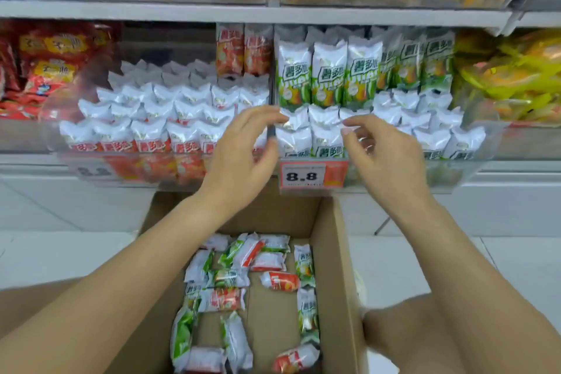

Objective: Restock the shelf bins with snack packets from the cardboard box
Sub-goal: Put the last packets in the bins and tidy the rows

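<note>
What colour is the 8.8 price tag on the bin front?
Orange-red with a white panel and black digits, price tag, head view.

We are in a shop, at a snack aisle. Grey metal shelves [243, 14] carry clear plastic bins [473, 170] packed with rows of identical snack packets [329, 76], red ones on the left, green ones on the right. Orange price tags [312, 174] reading 8.8 hang on the bin fronts. Near us, an open cardboard box [343, 252] of loose packets sits on the pale tiled floor [516, 258].
</note>
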`<move>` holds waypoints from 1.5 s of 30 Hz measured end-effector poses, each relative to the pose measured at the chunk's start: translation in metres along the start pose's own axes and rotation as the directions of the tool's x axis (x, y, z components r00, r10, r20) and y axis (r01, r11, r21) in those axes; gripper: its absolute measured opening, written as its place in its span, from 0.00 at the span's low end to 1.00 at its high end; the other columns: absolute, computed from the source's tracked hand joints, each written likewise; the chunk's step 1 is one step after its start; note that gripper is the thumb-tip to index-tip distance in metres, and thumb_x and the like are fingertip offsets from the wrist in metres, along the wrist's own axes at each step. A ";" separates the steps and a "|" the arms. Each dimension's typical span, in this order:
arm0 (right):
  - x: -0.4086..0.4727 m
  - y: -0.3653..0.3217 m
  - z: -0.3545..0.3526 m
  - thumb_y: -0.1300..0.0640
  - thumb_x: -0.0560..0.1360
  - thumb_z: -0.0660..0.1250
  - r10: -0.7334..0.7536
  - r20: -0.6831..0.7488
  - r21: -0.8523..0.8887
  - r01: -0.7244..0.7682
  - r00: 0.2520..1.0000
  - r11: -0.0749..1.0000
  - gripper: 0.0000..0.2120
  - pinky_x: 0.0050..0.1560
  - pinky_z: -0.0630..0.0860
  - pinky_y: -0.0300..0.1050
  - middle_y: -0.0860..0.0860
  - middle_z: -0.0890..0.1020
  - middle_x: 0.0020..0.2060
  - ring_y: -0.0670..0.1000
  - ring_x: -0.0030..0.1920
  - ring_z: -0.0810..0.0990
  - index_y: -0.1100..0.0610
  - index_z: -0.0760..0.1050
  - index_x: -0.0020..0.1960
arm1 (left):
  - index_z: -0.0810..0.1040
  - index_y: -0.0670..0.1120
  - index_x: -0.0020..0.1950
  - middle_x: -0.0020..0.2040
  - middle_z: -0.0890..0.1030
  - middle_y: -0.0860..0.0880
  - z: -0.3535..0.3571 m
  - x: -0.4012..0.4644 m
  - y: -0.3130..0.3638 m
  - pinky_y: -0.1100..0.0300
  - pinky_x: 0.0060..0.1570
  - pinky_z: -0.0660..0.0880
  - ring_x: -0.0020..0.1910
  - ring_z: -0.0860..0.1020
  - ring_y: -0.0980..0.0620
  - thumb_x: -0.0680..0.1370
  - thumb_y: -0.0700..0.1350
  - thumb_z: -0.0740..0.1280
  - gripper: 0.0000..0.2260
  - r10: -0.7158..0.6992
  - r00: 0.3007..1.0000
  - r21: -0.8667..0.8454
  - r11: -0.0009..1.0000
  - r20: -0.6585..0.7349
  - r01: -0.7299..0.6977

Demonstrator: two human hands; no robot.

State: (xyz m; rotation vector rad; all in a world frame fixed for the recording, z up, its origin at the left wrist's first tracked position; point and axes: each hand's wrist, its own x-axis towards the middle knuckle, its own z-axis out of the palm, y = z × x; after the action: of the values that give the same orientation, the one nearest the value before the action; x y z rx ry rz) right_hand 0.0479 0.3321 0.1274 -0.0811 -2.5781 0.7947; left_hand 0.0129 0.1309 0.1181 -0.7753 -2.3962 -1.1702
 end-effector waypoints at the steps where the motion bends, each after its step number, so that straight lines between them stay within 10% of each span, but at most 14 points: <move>1: -0.014 -0.006 0.003 0.48 0.78 0.60 -0.050 0.036 -0.004 0.051 0.998 0.999 0.12 0.45 0.77 0.50 0.45 0.81 0.39 0.51 0.43 0.82 0.51 0.78 0.56 | 0.78 0.44 0.59 0.58 0.75 0.53 -0.005 -0.020 -0.005 0.72 0.59 0.67 0.59 0.72 0.62 0.77 0.36 0.62 0.12 -0.005 1.000 -0.016 1.000 0.005 0.006; 5: -0.074 -0.017 0.050 0.46 0.80 0.55 -0.153 0.476 -0.194 0.273 0.866 0.942 0.14 0.41 0.76 0.47 0.47 0.83 0.45 0.52 0.44 0.82 0.49 0.74 0.59 | 0.79 0.50 0.54 0.50 0.78 0.56 -0.014 -0.110 -0.057 0.69 0.49 0.71 0.47 0.76 0.64 0.79 0.41 0.63 0.08 -0.289 0.905 0.099 0.957 0.313 0.272; 12: -0.130 0.029 0.142 0.53 0.81 0.54 0.110 0.900 -0.329 0.491 0.421 0.807 0.13 0.43 0.70 0.47 0.55 0.80 0.54 0.58 0.55 0.79 0.56 0.72 0.60 | 0.74 0.46 0.64 0.60 0.78 0.47 0.010 -0.202 -0.146 0.59 0.51 0.71 0.57 0.76 0.49 0.80 0.51 0.62 0.15 -0.675 0.179 0.589 0.721 0.716 0.364; 14: -0.139 0.044 0.164 0.55 0.80 0.55 0.181 0.923 -0.342 0.507 0.340 0.791 0.13 0.46 0.73 0.48 0.55 0.79 0.57 0.57 0.57 0.78 0.57 0.72 0.62 | 0.74 0.46 0.61 0.60 0.77 0.46 0.019 -0.219 -0.166 0.59 0.47 0.70 0.57 0.76 0.47 0.80 0.50 0.61 0.13 -0.725 0.089 0.671 0.671 0.683 0.314; 20: -0.146 0.068 0.217 0.56 0.80 0.56 0.288 0.929 -0.364 0.447 0.231 0.817 0.13 0.48 0.71 0.45 0.56 0.78 0.59 0.56 0.59 0.77 0.57 0.72 0.62 | 0.72 0.45 0.65 0.62 0.76 0.44 0.041 -0.253 -0.204 0.57 0.49 0.73 0.58 0.76 0.46 0.80 0.46 0.60 0.14 -0.807 0.032 0.757 0.565 0.589 0.329; 25: -0.127 0.066 0.272 0.58 0.79 0.58 0.253 0.922 -0.363 0.427 0.293 0.828 0.18 0.54 0.73 0.50 0.57 0.73 0.63 0.58 0.62 0.73 0.58 0.65 0.68 | 0.68 0.47 0.70 0.66 0.71 0.45 0.057 -0.249 -0.230 0.54 0.57 0.73 0.63 0.73 0.45 0.78 0.44 0.61 0.20 -0.818 0.123 0.724 0.558 0.562 0.405; 34: -0.088 0.060 0.369 0.63 0.77 0.61 0.112 0.970 -0.225 0.629 0.213 0.744 0.37 0.71 0.61 0.52 0.55 0.43 0.78 0.55 0.77 0.42 0.55 0.43 0.78 | 0.67 0.44 0.69 0.66 0.73 0.42 0.081 -0.245 -0.265 0.52 0.59 0.72 0.63 0.73 0.42 0.78 0.44 0.63 0.20 -0.791 0.123 0.692 0.590 0.600 0.416; 41: -0.098 0.077 0.384 0.42 0.76 0.63 0.154 0.962 -0.274 0.760 0.227 0.589 0.39 0.68 0.63 0.53 0.60 0.60 0.72 0.59 0.71 0.61 0.60 0.50 0.76 | 0.57 0.42 0.75 0.73 0.63 0.42 0.104 -0.271 -0.278 0.49 0.68 0.66 0.70 0.64 0.43 0.78 0.45 0.62 0.27 -0.762 0.064 0.710 0.627 0.644 0.321; 45: -0.123 0.084 0.382 0.45 0.73 0.69 0.318 0.925 -0.374 0.637 0.206 0.674 0.34 0.62 0.68 0.52 0.58 0.67 0.68 0.58 0.67 0.66 0.60 0.59 0.70 | 0.57 0.42 0.75 0.73 0.61 0.41 0.111 -0.279 -0.275 0.48 0.69 0.61 0.72 0.60 0.42 0.79 0.46 0.61 0.26 -0.765 0.043 0.739 0.634 0.643 0.226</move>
State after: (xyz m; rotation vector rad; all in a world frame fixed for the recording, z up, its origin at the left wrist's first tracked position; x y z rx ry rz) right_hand -0.0101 0.1803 -0.2487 0.7995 -3.8225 -0.7581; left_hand 0.0532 -0.0066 -0.2628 -0.3907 -4.0865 0.0287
